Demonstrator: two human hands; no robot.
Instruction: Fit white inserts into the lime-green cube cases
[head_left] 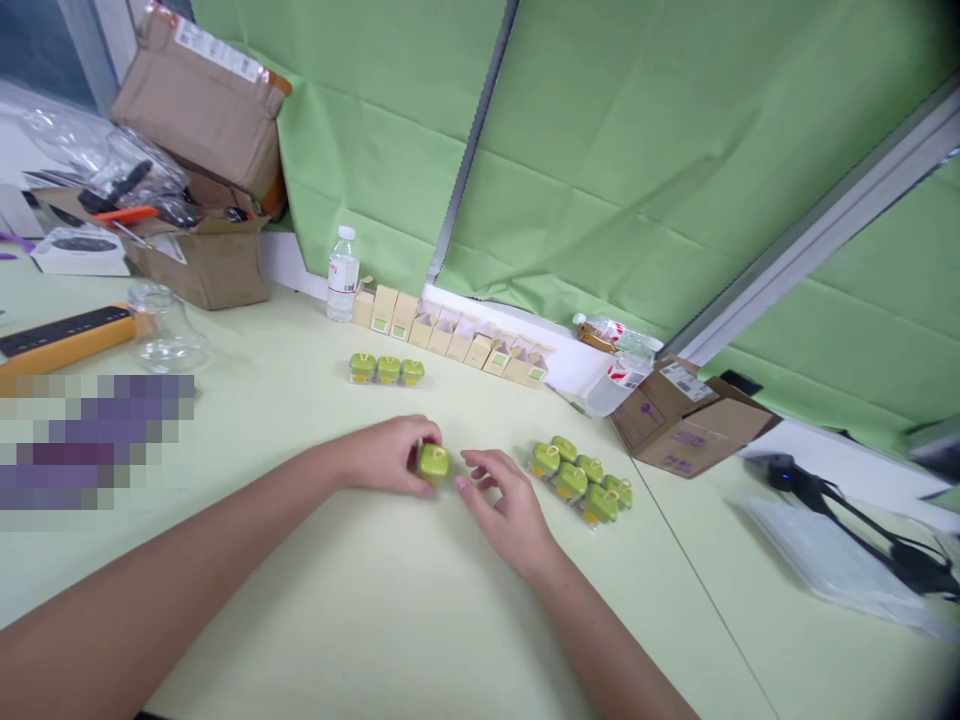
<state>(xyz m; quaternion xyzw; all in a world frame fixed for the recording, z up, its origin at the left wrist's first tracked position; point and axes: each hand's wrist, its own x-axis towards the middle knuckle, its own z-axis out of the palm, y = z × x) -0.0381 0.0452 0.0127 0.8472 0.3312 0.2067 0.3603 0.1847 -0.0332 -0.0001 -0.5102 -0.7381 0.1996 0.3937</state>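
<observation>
My left hand (390, 452) is curled around a small green-lidded clear container (433, 462) that rests on the pale green table (390, 610). My right hand (504, 500) lies just to its right, fingers loosely bent and apart, fingertips close to the container without gripping it. A cluster of several more green containers (579, 480) sits to the right of my right hand. Farther back, a row of three green containers (387, 369) stands side by side.
A row of small beige cartons (450, 338) and a water bottle (343, 274) line the back edge. Cardboard boxes (196, 200) and a glass jar (163, 328) stand at left. Another brown box (686, 420), plastic sleeves (832, 560) and a black cable (847, 505) lie at right.
</observation>
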